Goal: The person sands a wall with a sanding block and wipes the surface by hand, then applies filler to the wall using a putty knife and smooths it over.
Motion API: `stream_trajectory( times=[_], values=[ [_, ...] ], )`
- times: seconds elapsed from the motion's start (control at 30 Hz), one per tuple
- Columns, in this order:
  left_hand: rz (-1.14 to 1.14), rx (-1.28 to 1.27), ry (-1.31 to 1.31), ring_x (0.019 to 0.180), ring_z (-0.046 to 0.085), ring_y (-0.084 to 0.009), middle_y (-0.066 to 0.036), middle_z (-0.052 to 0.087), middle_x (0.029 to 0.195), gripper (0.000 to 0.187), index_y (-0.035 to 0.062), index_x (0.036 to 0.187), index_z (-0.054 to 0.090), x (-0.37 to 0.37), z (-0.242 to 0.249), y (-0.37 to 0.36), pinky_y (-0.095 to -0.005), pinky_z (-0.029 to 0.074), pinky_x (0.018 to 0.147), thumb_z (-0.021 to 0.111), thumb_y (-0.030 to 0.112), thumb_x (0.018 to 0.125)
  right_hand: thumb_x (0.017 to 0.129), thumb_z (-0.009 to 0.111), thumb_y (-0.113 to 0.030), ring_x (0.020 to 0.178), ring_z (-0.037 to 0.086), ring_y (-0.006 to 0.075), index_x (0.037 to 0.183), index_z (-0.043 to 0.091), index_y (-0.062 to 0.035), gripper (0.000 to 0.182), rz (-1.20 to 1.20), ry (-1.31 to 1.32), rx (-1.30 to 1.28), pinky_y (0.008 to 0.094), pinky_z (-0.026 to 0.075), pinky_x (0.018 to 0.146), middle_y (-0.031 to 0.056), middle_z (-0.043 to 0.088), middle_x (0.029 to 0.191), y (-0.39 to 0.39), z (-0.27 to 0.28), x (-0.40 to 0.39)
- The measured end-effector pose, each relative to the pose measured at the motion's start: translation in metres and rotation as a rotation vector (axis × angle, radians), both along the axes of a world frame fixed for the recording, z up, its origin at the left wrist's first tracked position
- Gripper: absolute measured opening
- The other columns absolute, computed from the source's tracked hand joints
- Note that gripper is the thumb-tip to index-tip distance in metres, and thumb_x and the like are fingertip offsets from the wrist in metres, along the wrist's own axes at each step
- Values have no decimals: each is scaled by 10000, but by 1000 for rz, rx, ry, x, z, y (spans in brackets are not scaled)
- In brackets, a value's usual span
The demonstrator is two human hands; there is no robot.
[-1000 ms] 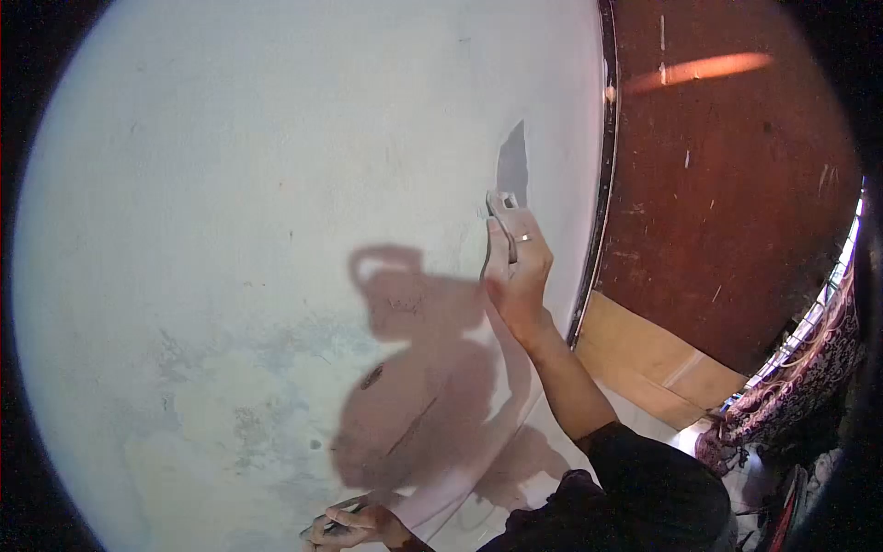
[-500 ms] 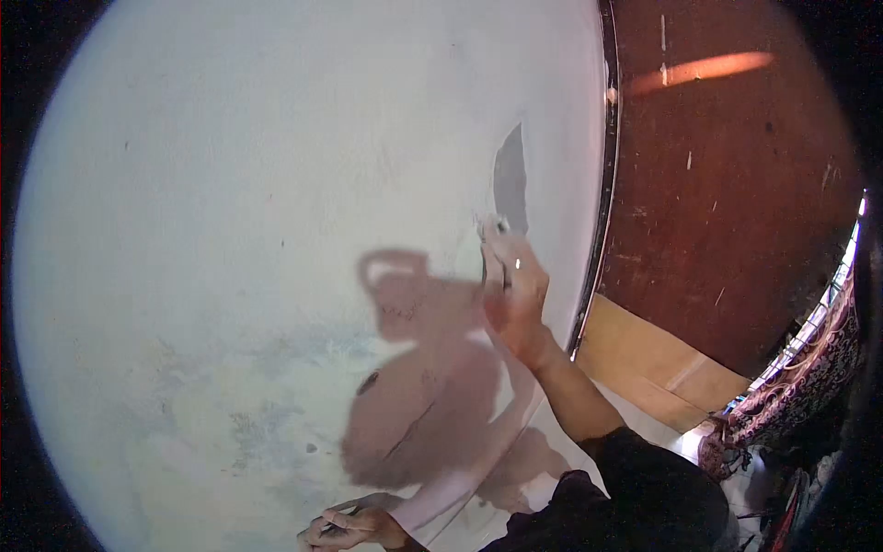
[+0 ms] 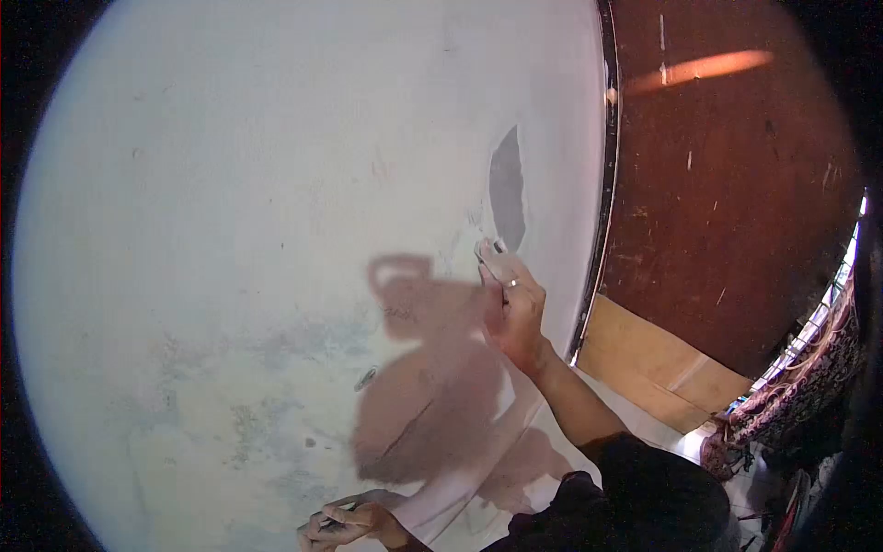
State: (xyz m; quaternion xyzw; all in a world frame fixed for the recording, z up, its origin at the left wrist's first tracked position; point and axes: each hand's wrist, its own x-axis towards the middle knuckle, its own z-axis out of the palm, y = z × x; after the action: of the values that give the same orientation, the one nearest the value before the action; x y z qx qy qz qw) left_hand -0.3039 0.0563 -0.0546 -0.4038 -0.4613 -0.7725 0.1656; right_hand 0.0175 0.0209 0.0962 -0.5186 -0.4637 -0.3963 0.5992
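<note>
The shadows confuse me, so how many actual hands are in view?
2: the right hand just below the grey patch on the wall, and the left hand at the picture's bottom edge. No others show.

We face a pale wall (image 3: 230,184), blotchy lower down. On our right, past a dark frame (image 3: 608,138), we see a brown panel (image 3: 717,212) crossed by an orange streak of light (image 3: 704,68), then tan board (image 3: 644,359), patterned cloth (image 3: 782,405) and white floor (image 3: 655,431).
</note>
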Motion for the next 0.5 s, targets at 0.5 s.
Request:
stream_trajectory(
  times=[0.5],
  values=[
    [20,-16,-21,987,306,-261,-139,355,1023,358,53,840,447,-6,-22,17,-411,318,788,507,385,962,871,576,18,873,662,353,1066,683,6,223,-3,42,-55,365,534,729,200,670,979,-1,4,-2]
  ],
)
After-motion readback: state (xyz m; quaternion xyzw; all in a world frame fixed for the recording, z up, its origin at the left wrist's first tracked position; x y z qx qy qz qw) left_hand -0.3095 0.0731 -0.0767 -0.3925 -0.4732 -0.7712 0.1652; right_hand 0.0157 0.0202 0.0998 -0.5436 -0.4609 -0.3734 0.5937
